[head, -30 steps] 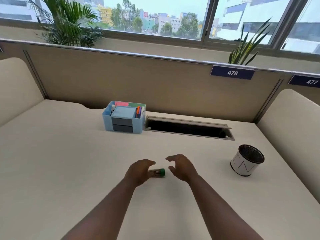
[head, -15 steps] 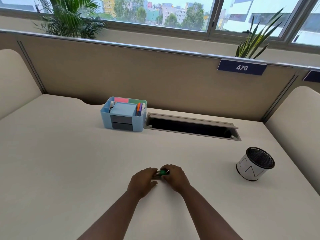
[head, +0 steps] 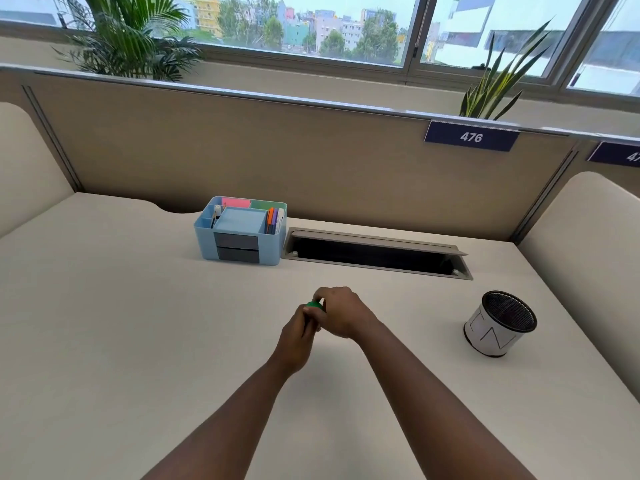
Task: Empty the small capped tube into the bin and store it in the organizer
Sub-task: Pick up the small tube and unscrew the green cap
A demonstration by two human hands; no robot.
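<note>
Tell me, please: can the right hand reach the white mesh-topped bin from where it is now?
Probably yes. The desk between the right hand and the white cylindrical bin with a black mesh rim looks bare, and the bin's mouth is open. The hand now grips the small tube's green cap.

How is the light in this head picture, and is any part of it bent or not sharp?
Head view: soft daylight from the windows, no glare on the desk, only a faint shadow beside the bin. The wide lens bends the partition rail into a curve. The hands are slightly soft, and the tube's green cap barely shows between them.
</note>
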